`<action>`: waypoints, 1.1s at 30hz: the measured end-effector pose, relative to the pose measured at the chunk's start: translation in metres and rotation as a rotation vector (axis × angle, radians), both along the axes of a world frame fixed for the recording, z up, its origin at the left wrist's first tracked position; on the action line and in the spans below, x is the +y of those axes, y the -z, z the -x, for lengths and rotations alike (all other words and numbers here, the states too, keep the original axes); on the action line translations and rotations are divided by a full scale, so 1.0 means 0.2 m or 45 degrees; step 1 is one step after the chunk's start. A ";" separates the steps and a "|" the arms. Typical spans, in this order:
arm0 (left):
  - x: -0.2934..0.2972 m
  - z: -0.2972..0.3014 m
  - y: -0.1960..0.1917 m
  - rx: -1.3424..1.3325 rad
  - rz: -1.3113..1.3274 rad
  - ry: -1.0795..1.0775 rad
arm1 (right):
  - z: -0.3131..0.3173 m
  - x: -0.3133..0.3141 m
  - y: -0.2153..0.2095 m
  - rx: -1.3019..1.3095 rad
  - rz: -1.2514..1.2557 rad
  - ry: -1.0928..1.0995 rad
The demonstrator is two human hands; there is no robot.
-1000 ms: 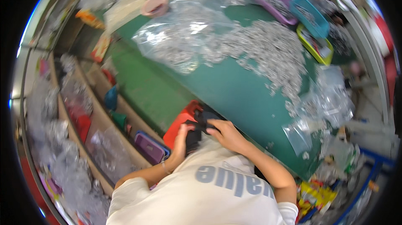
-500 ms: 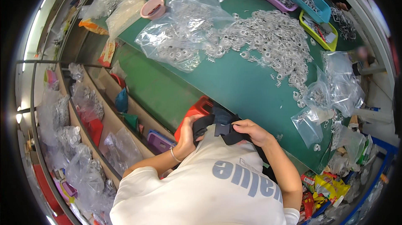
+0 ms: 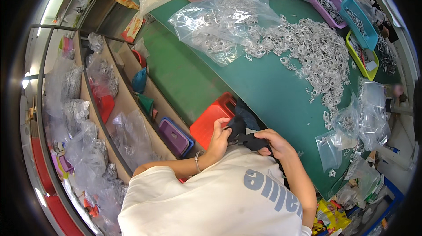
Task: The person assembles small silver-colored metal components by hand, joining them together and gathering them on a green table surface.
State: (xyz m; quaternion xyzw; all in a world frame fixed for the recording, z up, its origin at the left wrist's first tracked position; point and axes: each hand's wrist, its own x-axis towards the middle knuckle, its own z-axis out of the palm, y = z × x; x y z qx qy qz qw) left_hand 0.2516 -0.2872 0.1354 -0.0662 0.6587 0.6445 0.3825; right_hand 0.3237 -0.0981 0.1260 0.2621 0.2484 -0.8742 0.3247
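At my waist, in front of the white shirt, both hands have hold of a black strap. My left hand, with a bracelet at the wrist, pinches its left part between thumb and fingers. The fingers of my right hand are closed on the right part. Between the hands the strap is bunched, and a dark buckle-like piece there is hard to make out. Just beyond my left hand stands a red plastic stool.
On the green table lies a heap of small silver metal pieces beside clear plastic bags. Purple, blue and yellow-green trays sit at the far right. Shelves with bagged parts line the left.
The view has shifted, so table and shelves sit differently in it. My left hand has turned upward with the strap, and the buckle that showed between my hands is now mostly hidden.
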 end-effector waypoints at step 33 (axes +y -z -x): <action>-0.02 -0.10 0.05 0.322 0.028 0.082 | 0.10 -0.11 -0.12 0.125 -0.718 -0.385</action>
